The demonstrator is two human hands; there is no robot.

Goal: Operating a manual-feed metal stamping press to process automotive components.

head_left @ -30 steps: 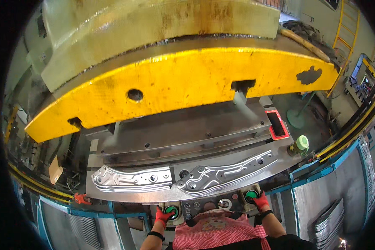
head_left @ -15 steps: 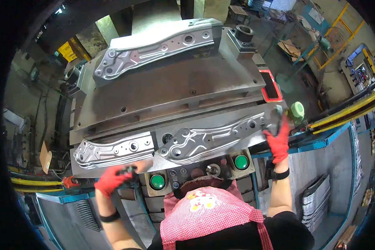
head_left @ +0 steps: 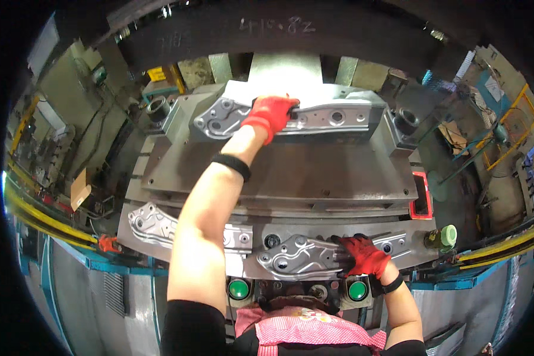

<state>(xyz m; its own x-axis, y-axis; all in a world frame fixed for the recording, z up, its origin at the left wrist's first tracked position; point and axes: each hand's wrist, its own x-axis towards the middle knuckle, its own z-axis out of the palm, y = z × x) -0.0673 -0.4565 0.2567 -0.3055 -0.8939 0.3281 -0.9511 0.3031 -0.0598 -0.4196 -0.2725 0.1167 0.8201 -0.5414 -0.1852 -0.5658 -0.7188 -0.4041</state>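
My left arm reaches far forward across the press die. My left hand (head_left: pixel 271 115), in a red glove, is closed at the middle of a long stamped metal bracket (head_left: pixel 337 117) lying on the raised die block. Whether the fingers grip the bracket or a small thing is hidden. My right hand (head_left: pixel 365 255), in a red glove with dark fingers, grips a second stamped bracket (head_left: pixel 296 256) across its width at the near ledge. Left of it lies a third, shorter-looking bracket (head_left: pixel 151 224), partly covered by my left forearm.
Two green push buttons (head_left: pixel 238 289) sit on the control box by my apron. A green-capped bottle (head_left: pixel 448 236) and a red-framed tray (head_left: pixel 421 196) are at the right. Guide posts (head_left: pixel 406 120) flank the die. The dark upper press (head_left: pixel 279 29) hangs beyond.
My left hand has gone from the near ledge to the far bracket. My right hand has moved left from beside the bottle onto the near right bracket. The view has shifted forward.
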